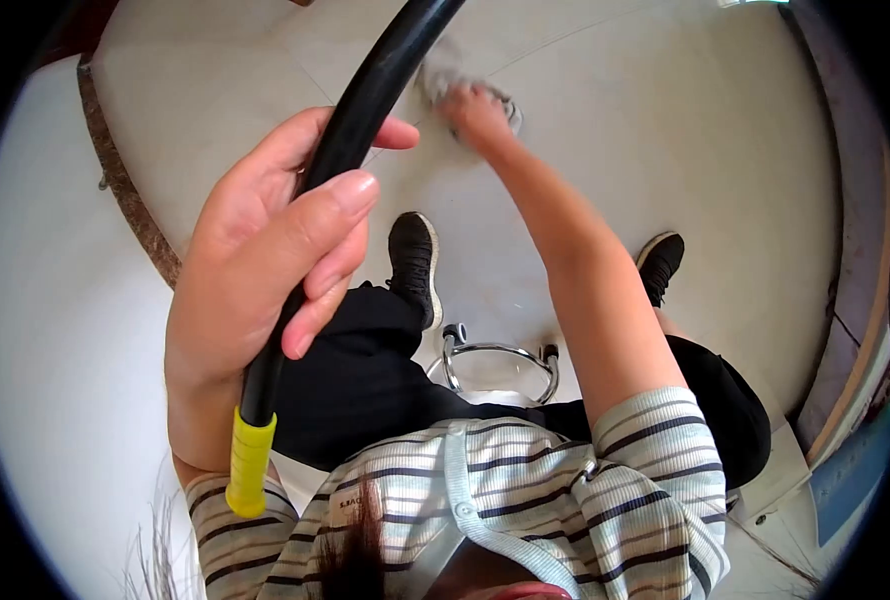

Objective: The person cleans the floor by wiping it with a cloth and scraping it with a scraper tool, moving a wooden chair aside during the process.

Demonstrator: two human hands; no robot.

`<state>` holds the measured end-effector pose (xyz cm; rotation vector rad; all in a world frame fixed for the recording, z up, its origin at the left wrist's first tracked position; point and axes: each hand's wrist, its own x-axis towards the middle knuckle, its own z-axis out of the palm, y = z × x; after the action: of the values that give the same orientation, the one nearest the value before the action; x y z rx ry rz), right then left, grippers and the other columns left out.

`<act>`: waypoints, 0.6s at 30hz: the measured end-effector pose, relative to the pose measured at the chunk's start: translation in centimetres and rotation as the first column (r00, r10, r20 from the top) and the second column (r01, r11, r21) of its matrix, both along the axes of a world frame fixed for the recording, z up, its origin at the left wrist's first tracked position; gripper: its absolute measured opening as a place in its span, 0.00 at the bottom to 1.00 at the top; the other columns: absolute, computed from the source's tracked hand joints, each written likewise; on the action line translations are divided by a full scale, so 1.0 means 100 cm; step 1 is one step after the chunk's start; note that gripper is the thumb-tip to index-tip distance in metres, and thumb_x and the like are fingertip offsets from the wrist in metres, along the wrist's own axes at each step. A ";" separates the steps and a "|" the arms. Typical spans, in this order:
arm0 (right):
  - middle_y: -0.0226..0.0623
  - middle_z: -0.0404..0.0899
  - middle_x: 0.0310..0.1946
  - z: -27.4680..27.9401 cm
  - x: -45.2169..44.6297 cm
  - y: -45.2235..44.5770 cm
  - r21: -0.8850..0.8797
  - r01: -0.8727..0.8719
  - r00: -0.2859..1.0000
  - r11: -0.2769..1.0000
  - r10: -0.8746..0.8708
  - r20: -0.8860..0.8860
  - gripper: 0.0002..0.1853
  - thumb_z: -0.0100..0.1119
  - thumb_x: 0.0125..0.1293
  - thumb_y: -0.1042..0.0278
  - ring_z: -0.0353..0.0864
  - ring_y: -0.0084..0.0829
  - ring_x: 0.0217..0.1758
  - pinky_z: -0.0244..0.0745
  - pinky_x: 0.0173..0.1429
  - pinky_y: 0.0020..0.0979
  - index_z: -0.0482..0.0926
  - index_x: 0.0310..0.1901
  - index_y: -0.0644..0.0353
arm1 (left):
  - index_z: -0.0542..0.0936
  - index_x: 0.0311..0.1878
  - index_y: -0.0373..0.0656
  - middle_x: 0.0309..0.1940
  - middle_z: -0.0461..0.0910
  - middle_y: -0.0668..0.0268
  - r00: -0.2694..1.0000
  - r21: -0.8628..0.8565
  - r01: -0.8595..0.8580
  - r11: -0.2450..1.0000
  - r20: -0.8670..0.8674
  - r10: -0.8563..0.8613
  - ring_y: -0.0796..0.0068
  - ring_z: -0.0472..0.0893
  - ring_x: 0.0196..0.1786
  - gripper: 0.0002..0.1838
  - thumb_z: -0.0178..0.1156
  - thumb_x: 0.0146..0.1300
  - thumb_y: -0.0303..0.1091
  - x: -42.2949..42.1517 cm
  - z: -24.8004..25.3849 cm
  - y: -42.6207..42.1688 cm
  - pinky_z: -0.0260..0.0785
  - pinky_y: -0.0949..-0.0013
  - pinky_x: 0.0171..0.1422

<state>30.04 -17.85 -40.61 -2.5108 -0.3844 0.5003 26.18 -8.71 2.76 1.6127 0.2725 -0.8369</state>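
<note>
- Head view: the left hand [265,250] holds a thick, smooth, black rod [365,95] with a ribbed yellow end sleeve [251,465]. The hand is partly closed, its thumb laid along the rod and its fingers curled around the other side.
- The rod slants from the near left toward the far middle and runs out of the frame at its far end, so its full length cannot be told.
- It curves in this view; whether it is bent or the wide lens bows it is unclear. It looks fairly stiff and not fragile, of light to middling weight.
- Its glossy black part may slip in a loose grip. The ribbed yellow sleeve, just below the hand, probably gives better purchase; for balance, a hold farther up seems steadier.
- The right hand [477,112] reaches out to the far middle, its fingers bent onto a soft-looking, grey-and-white cloth [437,78]. Blur hides how firmly they close.
- The cloth looks limp and light, best taken by a bunched fold or pressed under flat fingers. It shows against the pale tiled floor [605,130]; whether it touches the floor cannot be told.
</note>
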 end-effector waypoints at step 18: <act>0.29 0.64 0.60 0.021 -0.135 0.011 -0.121 -0.276 0.918 0.954 0.299 0.262 0.17 0.53 0.57 0.62 0.58 0.40 0.65 0.63 0.57 0.52 0.77 0.50 0.37 | 0.67 0.55 0.31 0.14 0.62 0.74 0.993 0.040 -0.107 0.993 -0.038 0.108 0.89 0.59 0.08 0.18 0.47 0.66 0.32 -0.001 0.010 0.018 0.51 0.85 0.13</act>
<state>16.58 -16.76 -38.56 -2.6233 -0.8681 0.2737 26.12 -6.87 3.74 1.6029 0.4025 -0.7862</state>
